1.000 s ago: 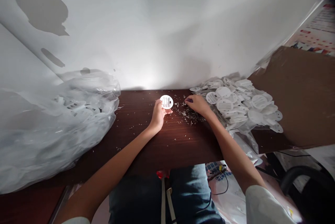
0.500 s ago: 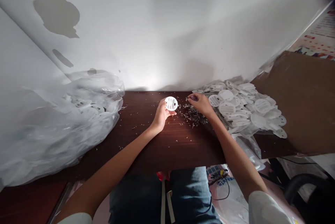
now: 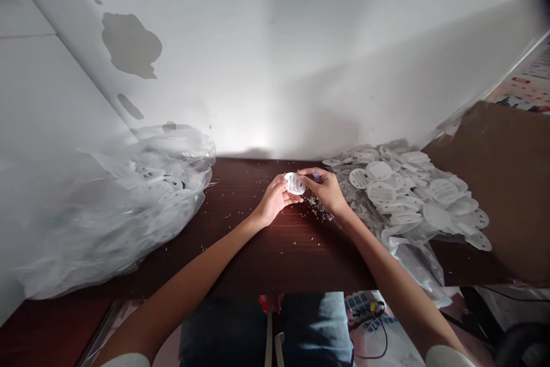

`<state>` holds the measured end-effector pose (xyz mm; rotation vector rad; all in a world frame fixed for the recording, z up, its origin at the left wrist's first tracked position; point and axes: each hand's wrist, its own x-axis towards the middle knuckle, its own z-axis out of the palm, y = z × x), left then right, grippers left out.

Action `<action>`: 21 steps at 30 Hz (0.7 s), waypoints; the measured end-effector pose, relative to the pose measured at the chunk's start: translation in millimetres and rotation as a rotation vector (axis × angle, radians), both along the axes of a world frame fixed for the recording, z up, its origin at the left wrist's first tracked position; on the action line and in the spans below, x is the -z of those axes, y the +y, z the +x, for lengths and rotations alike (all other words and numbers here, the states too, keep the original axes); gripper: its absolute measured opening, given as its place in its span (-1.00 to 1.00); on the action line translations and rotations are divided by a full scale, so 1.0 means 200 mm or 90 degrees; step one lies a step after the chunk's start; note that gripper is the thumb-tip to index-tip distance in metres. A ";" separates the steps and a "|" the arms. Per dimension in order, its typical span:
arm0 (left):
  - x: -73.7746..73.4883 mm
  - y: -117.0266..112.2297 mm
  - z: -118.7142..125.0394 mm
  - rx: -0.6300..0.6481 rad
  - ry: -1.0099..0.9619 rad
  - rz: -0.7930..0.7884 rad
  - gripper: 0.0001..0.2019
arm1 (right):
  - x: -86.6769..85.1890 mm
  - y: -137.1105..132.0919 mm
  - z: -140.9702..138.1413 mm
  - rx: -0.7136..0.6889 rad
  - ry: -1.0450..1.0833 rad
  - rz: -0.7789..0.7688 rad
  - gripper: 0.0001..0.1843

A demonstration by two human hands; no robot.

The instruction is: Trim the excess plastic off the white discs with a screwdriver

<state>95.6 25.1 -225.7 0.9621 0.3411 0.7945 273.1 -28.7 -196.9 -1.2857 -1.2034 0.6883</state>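
My left hand (image 3: 274, 202) is closed on the left edge of a round white plastic piece (image 3: 295, 184) with slots across its face, its lower fingers reaching beneath. At the piece's right edge my right hand (image 3: 326, 188) is pinched, thumb and forefinger at or touching the rim. Whatever lies between those fingertips is too small to make out. A small purple thing (image 3: 317, 176) shows by the right fingers. Below the right hand lies a heap of tiny shiny metal bits (image 3: 318, 206), partly hidden by it.
On the right is a pile of similar white plastic pieces (image 3: 382, 192) on clear plastic, beside a brown cardboard sheet (image 3: 498, 184). A large clear bag (image 3: 129, 235) with more white pieces stands left. Tiny bits dot the dark wooden table (image 3: 258, 261). A white wall (image 3: 266, 69) rises behind.
My right hand has moved left from over the metal bits to the white piece's right edge. My left hand still holds the piece, now tilted and less brightly lit. The view has shifted slightly.
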 end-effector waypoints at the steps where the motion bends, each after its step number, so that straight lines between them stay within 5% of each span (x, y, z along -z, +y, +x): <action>1: 0.00 0.00 0.00 0.000 -0.003 -0.002 -0.48 | 0.00 0.00 0.00 -0.002 0.009 -0.003 -0.66; 12: -0.02 -0.01 -0.01 0.009 -0.012 -0.003 -0.49 | 0.00 0.00 -0.03 -0.027 0.128 -0.024 -0.57; 21: -0.02 -0.01 -0.01 0.017 -0.012 0.005 -0.50 | 0.03 0.01 -0.03 -0.011 0.066 -0.015 -0.59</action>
